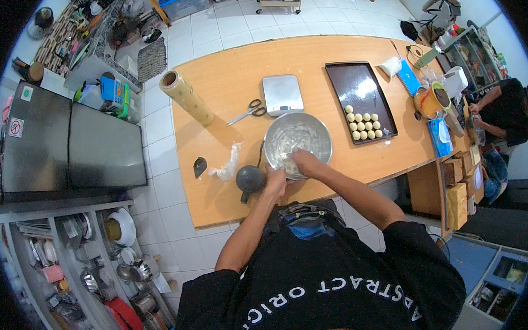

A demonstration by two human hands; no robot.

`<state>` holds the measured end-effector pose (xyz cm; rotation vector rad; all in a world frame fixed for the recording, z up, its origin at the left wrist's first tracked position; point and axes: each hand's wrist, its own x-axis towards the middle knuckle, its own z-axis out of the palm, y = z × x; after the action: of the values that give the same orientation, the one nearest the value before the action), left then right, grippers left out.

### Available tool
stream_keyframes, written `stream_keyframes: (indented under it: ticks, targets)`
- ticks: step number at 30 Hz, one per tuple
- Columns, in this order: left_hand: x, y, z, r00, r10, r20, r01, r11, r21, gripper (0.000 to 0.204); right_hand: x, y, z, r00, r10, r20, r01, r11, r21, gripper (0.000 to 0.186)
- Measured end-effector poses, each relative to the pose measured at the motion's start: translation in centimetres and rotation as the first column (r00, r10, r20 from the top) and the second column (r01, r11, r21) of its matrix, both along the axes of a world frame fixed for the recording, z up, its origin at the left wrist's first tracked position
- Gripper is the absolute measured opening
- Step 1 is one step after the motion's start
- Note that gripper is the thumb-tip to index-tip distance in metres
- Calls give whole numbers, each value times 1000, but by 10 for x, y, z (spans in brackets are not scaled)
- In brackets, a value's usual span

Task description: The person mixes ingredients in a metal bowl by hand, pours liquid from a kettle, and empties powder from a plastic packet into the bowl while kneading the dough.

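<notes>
A steel mixing bowl [320, 132] sits near the front edge of the wooden table, its inside smeared with pale, floury dough [284, 146]. My left hand [275, 181] grips the bowl's near-left rim. Inside the bowl, my right hand [307, 164] has its fingers curled in against the dough; what they hold is hidden. A dark grey rounded object [250, 179] with a short stub lies beside my left hand. Beyond the bowl stands a kitchen scale [283, 93], with black-handled scissors [254, 109] to its left. Several pale dough balls [363, 126] fill the near end of a dark baking tray [364, 88].
An upright roll of plastic film [189, 100] stands on the table's left side. Crumpled clear plastic [227, 163] and a small dark piece [199, 166] lie nearer. Containers and a blue box [440, 136] crowd the right edge, where another person [500, 117] works.
</notes>
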<state>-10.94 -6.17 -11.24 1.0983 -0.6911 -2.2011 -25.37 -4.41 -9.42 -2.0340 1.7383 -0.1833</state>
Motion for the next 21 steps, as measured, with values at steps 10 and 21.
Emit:
stream_keyframes:
  ticks: [10, 21]
  targets:
    - [0, 0, 8, 992, 4, 126, -8, 999, 36, 51, 3, -14, 7, 978, -22, -208, 67, 975, 214, 14]
    - [3, 0, -6, 999, -15, 30, 14, 999, 31, 49, -20, -9, 14, 986, -98, -138, 97, 995, -14, 13]
